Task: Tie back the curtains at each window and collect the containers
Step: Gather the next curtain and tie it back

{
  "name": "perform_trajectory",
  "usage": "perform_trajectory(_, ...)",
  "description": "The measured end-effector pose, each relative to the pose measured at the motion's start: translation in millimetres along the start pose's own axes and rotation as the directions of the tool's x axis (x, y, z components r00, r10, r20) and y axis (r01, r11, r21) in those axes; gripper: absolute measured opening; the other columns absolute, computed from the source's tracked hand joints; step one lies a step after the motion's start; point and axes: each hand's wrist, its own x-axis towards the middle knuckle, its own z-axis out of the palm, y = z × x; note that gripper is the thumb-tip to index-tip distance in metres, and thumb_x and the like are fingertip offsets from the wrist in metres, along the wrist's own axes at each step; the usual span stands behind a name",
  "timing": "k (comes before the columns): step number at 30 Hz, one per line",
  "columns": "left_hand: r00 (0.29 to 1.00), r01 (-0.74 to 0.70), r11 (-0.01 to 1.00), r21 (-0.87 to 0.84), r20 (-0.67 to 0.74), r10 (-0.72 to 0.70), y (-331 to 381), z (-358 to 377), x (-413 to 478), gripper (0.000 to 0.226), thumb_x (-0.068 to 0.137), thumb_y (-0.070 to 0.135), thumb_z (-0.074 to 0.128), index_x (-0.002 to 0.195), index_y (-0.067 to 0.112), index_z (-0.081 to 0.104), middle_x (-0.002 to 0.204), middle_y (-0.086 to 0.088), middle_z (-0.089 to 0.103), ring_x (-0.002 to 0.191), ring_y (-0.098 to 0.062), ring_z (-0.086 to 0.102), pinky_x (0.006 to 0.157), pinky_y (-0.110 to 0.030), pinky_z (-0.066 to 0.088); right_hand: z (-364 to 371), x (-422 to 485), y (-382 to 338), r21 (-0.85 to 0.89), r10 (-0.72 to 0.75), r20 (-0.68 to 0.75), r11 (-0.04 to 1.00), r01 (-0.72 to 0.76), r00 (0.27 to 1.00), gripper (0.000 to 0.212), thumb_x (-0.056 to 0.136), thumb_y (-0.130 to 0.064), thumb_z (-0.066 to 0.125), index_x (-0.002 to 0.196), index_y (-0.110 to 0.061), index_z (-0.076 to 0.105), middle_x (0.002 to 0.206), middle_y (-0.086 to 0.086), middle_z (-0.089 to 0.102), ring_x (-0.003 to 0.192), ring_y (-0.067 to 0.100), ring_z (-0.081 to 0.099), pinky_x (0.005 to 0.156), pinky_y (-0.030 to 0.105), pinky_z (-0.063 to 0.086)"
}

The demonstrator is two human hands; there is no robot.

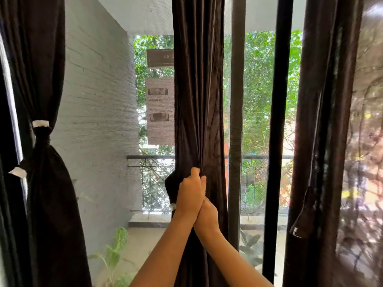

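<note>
The middle curtain (199, 100) hangs at the window's centre, its long axis vertical. The left hand (190, 193) has its fingers clamped on the gathered folds. The right hand (207, 216) lies against it, fingers mostly hidden, so I cannot tell its grip.

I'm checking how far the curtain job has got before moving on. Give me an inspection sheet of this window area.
Surface: nothing seen.
Job's things: left curtain tied back with a band; middle curtain gathered, no band seen round it; right curtain hangs loose, strap dangling; no containers seen.
Clutter: nothing seen.
Grippers: left hand grips the middle curtain; right hand lies against it, grip hidden.
Cables: nothing seen.
Surroundings: black window frame, grey wall, balcony railing, plant, trees outside.
</note>
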Motion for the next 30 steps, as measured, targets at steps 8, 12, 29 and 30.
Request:
perform_trajectory(8,0.996,0.061,0.996,0.070,-0.075,-0.056,-9.8,-3.1,-1.5,0.014,0.098,0.014,0.046,0.103,0.003,0.054,0.058,-0.007,0.053,0.052,-0.025,0.057,0.044,-0.029,0.036,-36.0,6.5,26.1,-0.061,-0.221,-0.232,0.975,0.213,0.947,0.033,0.080,0.001,0.050,0.105,-0.011,0.069,0.129,0.003,0.058,0.106,0.007,0.062,0.088,0.008,0.044)
perform_trajectory(12,0.987,0.086,0.996,-0.026,-0.137,-0.089,-12.1,0.9,-9.7,0.016,0.098,0.017,0.045,0.106,0.006,0.054,0.062,-0.008,0.056,0.055,-0.024,0.058,0.049,-0.040,0.050,-63.7,44.3,1.8,0.098,-0.022,-0.439,0.993,0.073,0.898,0.036,0.087,-0.001,0.055,0.122,-0.011,0.051,0.119,0.003,0.057,0.109,0.018,0.058,0.090,0.021,0.046)
perform_trajectory(29,0.965,0.235,0.900,-0.367,-0.022,-0.261,-3.5,0.0,-29.6,0.014,0.100,0.025,0.039,0.102,0.036,0.047,0.083,0.008,0.063,0.077,-0.011,0.064,0.066,-0.038,0.055,-45.1,35.2,-36.3,0.166,-0.025,-0.309,0.983,0.080,0.951,0.030,0.084,0.004,0.057,0.101,-0.017,0.069,0.083,-0.016,0.066,0.079,-0.006,0.062,0.069,0.002,0.043)
perform_trajectory(30,0.965,0.240,0.888,-0.391,-0.008,-0.264,-2.4,-1.2,-29.9,0.017,0.100,0.024,0.038,0.101,0.037,0.048,0.083,0.009,0.063,0.077,-0.011,0.064,0.065,-0.035,0.055,-43.1,32.3,-38.2,0.188,-0.031,-0.289,0.978,0.088,0.957,0.030,0.085,0.004,0.056,0.104,-0.016,0.069,0.085,-0.017,0.066,0.080,-0.008,0.062,0.070,0.002,0.042)
